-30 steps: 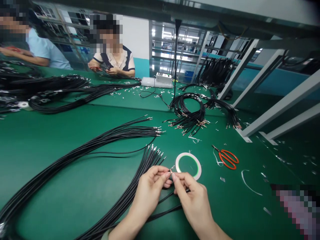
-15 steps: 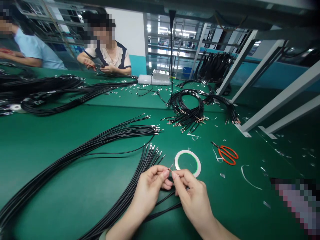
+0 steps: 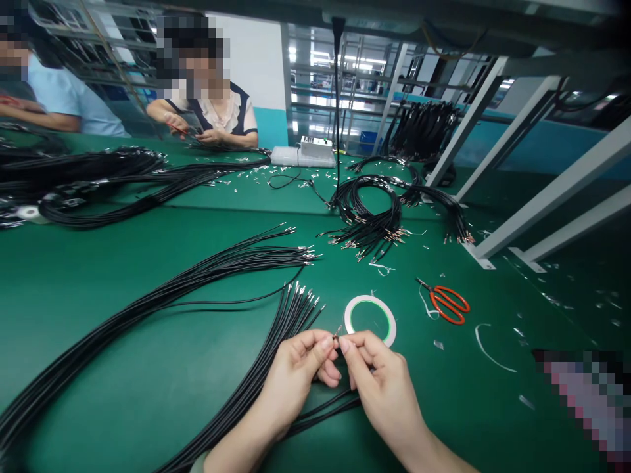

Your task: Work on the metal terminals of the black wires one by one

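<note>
My left hand (image 3: pixel 298 371) is closed in a pinch on the thin end of a cable (image 3: pixel 336 336), where fine bare strands stick up. My right hand (image 3: pixel 382 378) pinches at the same end from the other side, fingertips almost touching the left ones. Most of what lies between the fingers is hidden. Black cables (image 3: pixel 323 415) run beneath both hands. Just beyond them lies a white tape roll (image 3: pixel 351 314) with a green inner ring. A bundle of black cables (image 3: pixel 256 387) with silvery tips passes left of my left hand.
Orange-handled scissors (image 3: pixel 449 305) lie to the right among clear scraps. Another cable bundle (image 3: pixel 162 292) stretches across the left. Coiled cables (image 3: pixel 367 210) sit farther back, near slanted metal legs (image 3: pixel 552 197). Across the bench a co-worker (image 3: pixel 217 112) handles a red-handled tool; another person (image 3: pixel 69 92) sits left.
My fingertips have shifted slightly at the cable end, and the left hand's lower fingers have opened a little. Both hands keep their pinch. The things on the bench stay put.
</note>
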The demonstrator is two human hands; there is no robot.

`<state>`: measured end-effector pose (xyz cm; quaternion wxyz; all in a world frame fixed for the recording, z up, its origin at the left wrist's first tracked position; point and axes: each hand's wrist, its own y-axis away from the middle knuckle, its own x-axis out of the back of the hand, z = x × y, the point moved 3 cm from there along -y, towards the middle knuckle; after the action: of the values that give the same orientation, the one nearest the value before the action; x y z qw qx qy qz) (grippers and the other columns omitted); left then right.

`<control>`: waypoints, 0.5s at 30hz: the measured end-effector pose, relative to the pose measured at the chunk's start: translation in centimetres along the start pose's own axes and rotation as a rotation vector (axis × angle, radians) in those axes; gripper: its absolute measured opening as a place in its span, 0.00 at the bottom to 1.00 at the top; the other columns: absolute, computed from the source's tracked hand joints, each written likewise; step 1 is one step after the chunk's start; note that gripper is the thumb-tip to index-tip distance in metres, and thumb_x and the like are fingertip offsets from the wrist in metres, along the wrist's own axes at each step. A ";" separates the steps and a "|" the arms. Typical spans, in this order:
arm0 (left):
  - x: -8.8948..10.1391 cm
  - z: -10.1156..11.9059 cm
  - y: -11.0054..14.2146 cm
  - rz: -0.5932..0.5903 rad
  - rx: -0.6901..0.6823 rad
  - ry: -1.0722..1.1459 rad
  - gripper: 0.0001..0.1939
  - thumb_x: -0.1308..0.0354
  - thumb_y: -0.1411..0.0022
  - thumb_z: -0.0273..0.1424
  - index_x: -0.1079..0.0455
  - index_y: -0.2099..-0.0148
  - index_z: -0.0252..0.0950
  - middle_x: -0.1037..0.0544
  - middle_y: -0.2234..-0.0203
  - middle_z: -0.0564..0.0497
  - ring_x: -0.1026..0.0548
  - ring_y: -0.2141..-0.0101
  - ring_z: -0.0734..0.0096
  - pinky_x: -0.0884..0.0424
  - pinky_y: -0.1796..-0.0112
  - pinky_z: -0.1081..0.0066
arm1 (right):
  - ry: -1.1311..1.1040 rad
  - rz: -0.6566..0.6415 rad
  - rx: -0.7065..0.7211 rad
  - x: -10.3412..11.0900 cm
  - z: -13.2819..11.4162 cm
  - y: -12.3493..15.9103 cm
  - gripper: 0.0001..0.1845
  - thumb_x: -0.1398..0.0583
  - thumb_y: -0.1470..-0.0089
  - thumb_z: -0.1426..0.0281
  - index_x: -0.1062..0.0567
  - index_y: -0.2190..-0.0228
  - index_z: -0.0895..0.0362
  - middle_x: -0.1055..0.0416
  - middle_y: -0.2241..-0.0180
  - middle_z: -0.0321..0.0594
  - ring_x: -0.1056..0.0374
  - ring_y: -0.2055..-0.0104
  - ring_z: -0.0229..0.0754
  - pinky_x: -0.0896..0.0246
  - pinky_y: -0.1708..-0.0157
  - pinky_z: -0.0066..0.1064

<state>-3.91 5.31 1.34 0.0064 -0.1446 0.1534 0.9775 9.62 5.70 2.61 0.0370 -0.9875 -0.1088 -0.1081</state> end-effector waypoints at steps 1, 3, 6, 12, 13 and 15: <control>-0.1 0.0 0.1 -0.006 0.006 0.003 0.16 0.35 0.45 0.41 0.28 0.70 0.31 0.26 0.85 0.54 0.29 0.83 0.77 0.32 0.76 0.78 | -0.006 -0.002 -0.004 0.0 -0.1 0.0 0.13 0.45 0.37 0.63 0.26 0.68 0.57 0.34 0.83 0.31 0.39 0.82 0.33 0.49 0.83 0.23; -0.1 0.0 0.2 -0.019 0.019 0.007 0.16 0.36 0.44 0.41 0.28 0.70 0.31 0.26 0.86 0.54 0.30 0.83 0.78 0.32 0.76 0.78 | -0.014 -0.009 -0.013 0.0 -0.2 -0.1 0.13 0.45 0.38 0.62 0.26 0.68 0.57 0.35 0.83 0.30 0.40 0.82 0.34 0.49 0.83 0.23; -0.1 0.0 0.3 -0.037 0.035 0.017 0.15 0.37 0.42 0.40 0.29 0.71 0.32 0.27 0.86 0.54 0.31 0.83 0.78 0.33 0.76 0.78 | -0.031 -0.032 -0.033 0.1 -0.4 -0.3 0.14 0.45 0.38 0.61 0.27 0.68 0.58 0.35 0.83 0.31 0.41 0.82 0.34 0.50 0.82 0.24; -0.1 0.0 0.5 -0.076 0.048 0.028 0.16 0.39 0.40 0.41 0.29 0.71 0.32 0.28 0.87 0.55 0.34 0.84 0.79 0.37 0.77 0.79 | -0.098 -0.062 -0.097 0.1 0.1 -0.3 0.16 0.45 0.39 0.58 0.28 0.69 0.58 0.35 0.82 0.31 0.47 0.83 0.33 0.55 0.83 0.24; -0.1 0.0 0.5 -0.084 0.047 0.029 0.17 0.40 0.39 0.41 0.29 0.72 0.32 0.29 0.87 0.55 0.35 0.85 0.80 0.38 0.78 0.79 | -0.104 -0.065 -0.102 0.1 0.2 -0.3 0.16 0.44 0.39 0.58 0.28 0.69 0.58 0.35 0.82 0.31 0.46 0.83 0.33 0.54 0.83 0.24; -0.1 -0.1 0.5 -0.093 0.043 0.033 0.17 0.41 0.38 0.40 0.29 0.72 0.32 0.30 0.88 0.56 0.36 0.85 0.81 0.39 0.78 0.80 | -0.107 -0.072 -0.113 0.1 0.1 -0.3 0.16 0.44 0.39 0.58 0.28 0.69 0.58 0.36 0.82 0.30 0.46 0.82 0.33 0.54 0.82 0.24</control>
<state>-3.83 4.82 1.43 0.0524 -0.1677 0.1676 0.9701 9.63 6.03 2.51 -0.0286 -0.9878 -0.1396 -0.0622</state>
